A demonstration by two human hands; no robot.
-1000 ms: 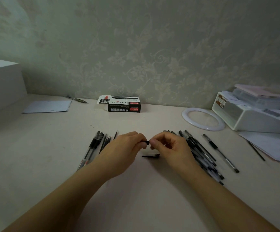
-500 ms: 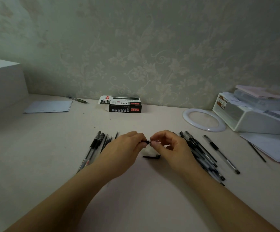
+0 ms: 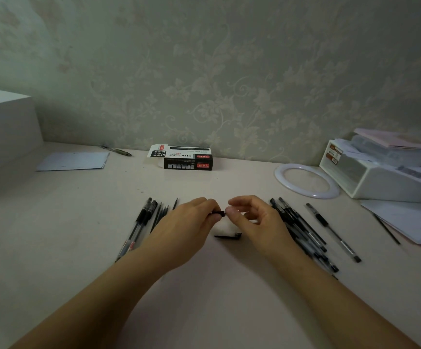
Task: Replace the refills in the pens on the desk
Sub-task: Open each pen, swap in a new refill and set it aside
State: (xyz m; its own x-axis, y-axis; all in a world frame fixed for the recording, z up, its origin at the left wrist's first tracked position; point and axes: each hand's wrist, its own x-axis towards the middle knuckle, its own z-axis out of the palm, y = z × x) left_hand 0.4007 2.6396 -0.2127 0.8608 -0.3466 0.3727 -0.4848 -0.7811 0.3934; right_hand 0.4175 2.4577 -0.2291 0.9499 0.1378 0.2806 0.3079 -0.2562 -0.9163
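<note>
Both hands, left (image 3: pixel 191 222) and right (image 3: pixel 257 220), pinch one pen (image 3: pixel 219 213) between them at table centre. Judging by the piles, pens at 9 o'clock (image 3: pixel 142 222) look finished; the larger pile at 3 o'clock (image 3: pixel 302 230) remains.

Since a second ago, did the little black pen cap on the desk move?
No. The black pen cap lies at the same spot below the refill box.

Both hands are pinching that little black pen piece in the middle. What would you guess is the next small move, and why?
Probably a further twist or pull apart. The left hand grips the black pen end while the right hand pinches its tip, so the piece looks mid-separation. A loose cap already lies on the desk below, suggesting disassembly. What sits inside is hidden.
</note>
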